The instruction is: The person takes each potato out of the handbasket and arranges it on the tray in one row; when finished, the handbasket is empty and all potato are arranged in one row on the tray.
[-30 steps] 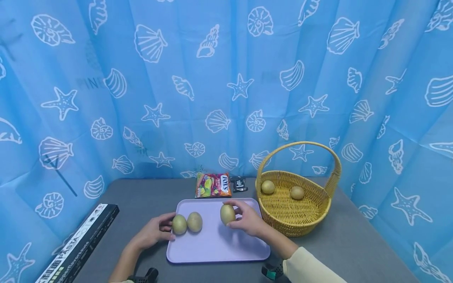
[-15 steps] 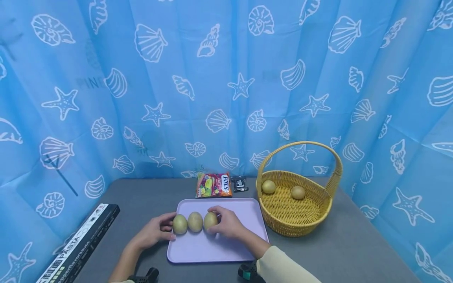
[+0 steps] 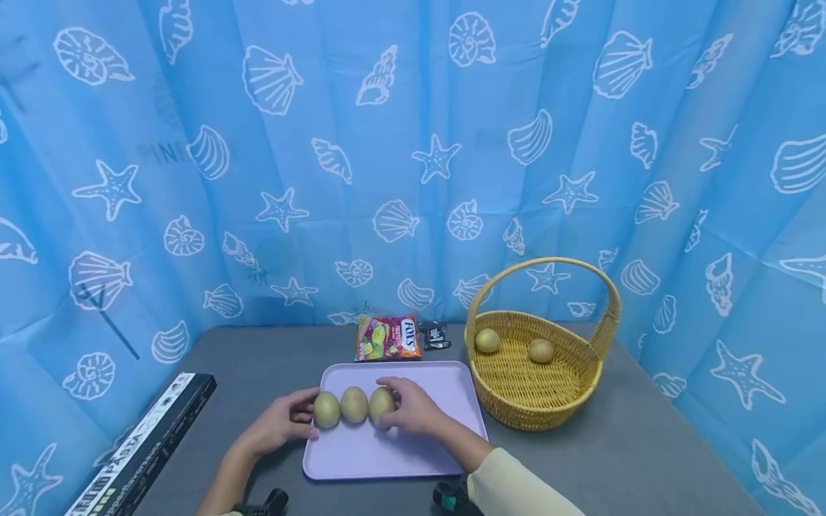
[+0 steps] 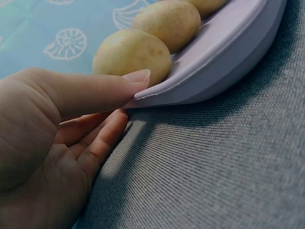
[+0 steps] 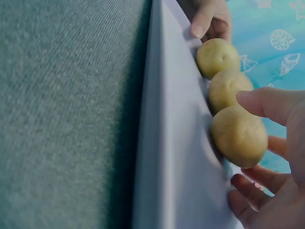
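Note:
Three yellowish-brown potatoes stand in a row across the left half of a lilac tray (image 3: 400, 459). At the tray's left edge my left hand (image 3: 279, 423) grips the rim beside the leftmost potato (image 3: 326, 410); the left wrist view shows its thumb (image 4: 109, 90) at the rim, with fingers below. The middle potato (image 3: 354, 405) sits between the other two. My right hand (image 3: 416, 408) holds the rightmost potato (image 5: 239, 136), thumb on one side and fingers on the other, down at the tray. Part of that potato is hidden by the fingers in the head view.
Right of the tray stands a yellow wicker basket (image 3: 535, 412) with a tall handle and two potatoes (image 3: 487, 340) inside. A Fox's candy bag (image 3: 388, 338) and a small black packet (image 3: 435, 335) lie behind the tray. A long pasta box (image 3: 148, 444) lies at left.
My right hand has carried the third potato leftward and down, to the right end of the row. My left hand has stayed at the tray's edge.

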`<state>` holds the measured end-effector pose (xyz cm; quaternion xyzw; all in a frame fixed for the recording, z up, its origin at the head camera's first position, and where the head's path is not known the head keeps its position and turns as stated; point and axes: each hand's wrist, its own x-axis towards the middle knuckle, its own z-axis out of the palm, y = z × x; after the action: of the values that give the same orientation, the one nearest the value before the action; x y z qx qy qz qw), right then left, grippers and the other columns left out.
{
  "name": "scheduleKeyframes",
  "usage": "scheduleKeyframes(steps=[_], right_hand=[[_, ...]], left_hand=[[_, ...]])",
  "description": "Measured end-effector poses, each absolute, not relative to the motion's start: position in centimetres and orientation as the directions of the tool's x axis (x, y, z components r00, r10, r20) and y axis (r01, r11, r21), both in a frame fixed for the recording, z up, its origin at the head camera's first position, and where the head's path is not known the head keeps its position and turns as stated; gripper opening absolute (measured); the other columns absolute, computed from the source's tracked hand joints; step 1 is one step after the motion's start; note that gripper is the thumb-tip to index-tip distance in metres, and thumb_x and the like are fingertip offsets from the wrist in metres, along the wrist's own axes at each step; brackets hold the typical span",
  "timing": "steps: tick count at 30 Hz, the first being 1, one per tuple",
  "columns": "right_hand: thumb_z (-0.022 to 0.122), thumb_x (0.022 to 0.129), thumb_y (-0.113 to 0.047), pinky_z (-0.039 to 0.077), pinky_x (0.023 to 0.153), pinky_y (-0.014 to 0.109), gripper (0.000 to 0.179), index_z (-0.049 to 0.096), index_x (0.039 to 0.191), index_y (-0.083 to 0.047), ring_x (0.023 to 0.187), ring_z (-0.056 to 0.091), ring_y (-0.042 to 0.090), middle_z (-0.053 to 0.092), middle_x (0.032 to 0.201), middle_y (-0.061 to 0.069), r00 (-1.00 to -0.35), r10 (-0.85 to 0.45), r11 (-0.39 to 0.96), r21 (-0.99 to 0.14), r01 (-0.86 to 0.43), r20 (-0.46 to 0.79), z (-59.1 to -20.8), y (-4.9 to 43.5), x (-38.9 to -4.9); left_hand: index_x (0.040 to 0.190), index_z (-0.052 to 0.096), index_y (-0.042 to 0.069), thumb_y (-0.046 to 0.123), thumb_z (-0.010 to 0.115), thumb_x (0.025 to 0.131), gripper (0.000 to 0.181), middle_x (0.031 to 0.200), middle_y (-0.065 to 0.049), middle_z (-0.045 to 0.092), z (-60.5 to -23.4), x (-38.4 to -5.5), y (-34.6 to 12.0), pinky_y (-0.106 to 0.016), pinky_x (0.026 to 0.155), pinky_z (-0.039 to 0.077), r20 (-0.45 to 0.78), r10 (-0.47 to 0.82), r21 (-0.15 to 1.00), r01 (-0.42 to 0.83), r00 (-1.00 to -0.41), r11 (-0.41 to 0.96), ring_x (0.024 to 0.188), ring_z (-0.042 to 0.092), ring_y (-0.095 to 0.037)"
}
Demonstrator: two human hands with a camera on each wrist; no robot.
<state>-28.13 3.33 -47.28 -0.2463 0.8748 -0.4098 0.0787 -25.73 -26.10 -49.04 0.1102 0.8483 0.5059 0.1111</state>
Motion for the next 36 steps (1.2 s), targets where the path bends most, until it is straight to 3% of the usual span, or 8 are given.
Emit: scheduleKeyframes(steps=[8, 19, 27, 36], right_hand=[[0.078, 0.080, -0.016, 0.047, 0.094, 0.050, 0.064, 0.052, 0.138, -0.008, 0.118, 0.053, 0.036, 0.055, 0.132, 0.016, -0.858, -0.491, 0.505, -0.752, -0.423, 0.152, -44.5, 5.3, -27.2], [0.075, 0.083, -0.010, 0.049, 0.091, 0.050, 0.040, 0.064, 0.121, -0.009, 0.106, 0.061, 0.027, 0.067, 0.114, 0.006, -0.833, -0.426, 0.481, -0.691, -0.540, 0.355, -39.3, 10.0, -26.9], [0.073, 0.086, -0.011, 0.051, 0.087, 0.047, 0.025, 0.070, 0.110, -0.010, 0.099, 0.064, 0.024, 0.070, 0.104, 0.003, -0.822, -0.427, 0.584, -0.579, -0.569, 0.377, -36.8, 14.0, -27.7], [0.071, 0.088, -0.016, 0.050, 0.088, 0.051, 0.023, 0.070, 0.110, -0.008, 0.101, 0.063, 0.028, 0.069, 0.103, 0.004, -0.843, -0.424, 0.667, -0.515, -0.538, 0.330, -35.7, 18.7, -29.5]], left_hand=[[0.143, 0.041, -0.006, 0.013, 0.083, 0.074, 0.083, 0.126, -0.017, 0.058, -49.2, -25.8, -26.1, -0.046, 0.093, 0.050, -0.086, 0.272, 0.878, 0.056, -0.958, 0.475, 0.111, 0.057, -0.031], [0.142, 0.042, -0.005, 0.012, 0.084, 0.073, 0.083, 0.124, -0.015, 0.059, -49.4, -25.9, -26.0, -0.044, 0.092, 0.051, -0.093, 0.252, 0.870, 0.044, -0.963, 0.490, 0.110, 0.058, -0.030], [0.142, 0.043, -0.005, 0.014, 0.084, 0.072, 0.084, 0.125, -0.015, 0.058, -49.6, -26.1, -26.0, -0.045, 0.093, 0.050, -0.094, 0.250, 0.868, 0.044, -0.964, 0.495, 0.111, 0.058, -0.030], [0.144, 0.040, -0.005, 0.017, 0.083, 0.074, 0.085, 0.127, -0.016, 0.057, -49.9, -26.1, -26.4, -0.047, 0.094, 0.049, -0.080, 0.285, 0.878, 0.068, -0.955, 0.473, 0.112, 0.056, -0.032]])
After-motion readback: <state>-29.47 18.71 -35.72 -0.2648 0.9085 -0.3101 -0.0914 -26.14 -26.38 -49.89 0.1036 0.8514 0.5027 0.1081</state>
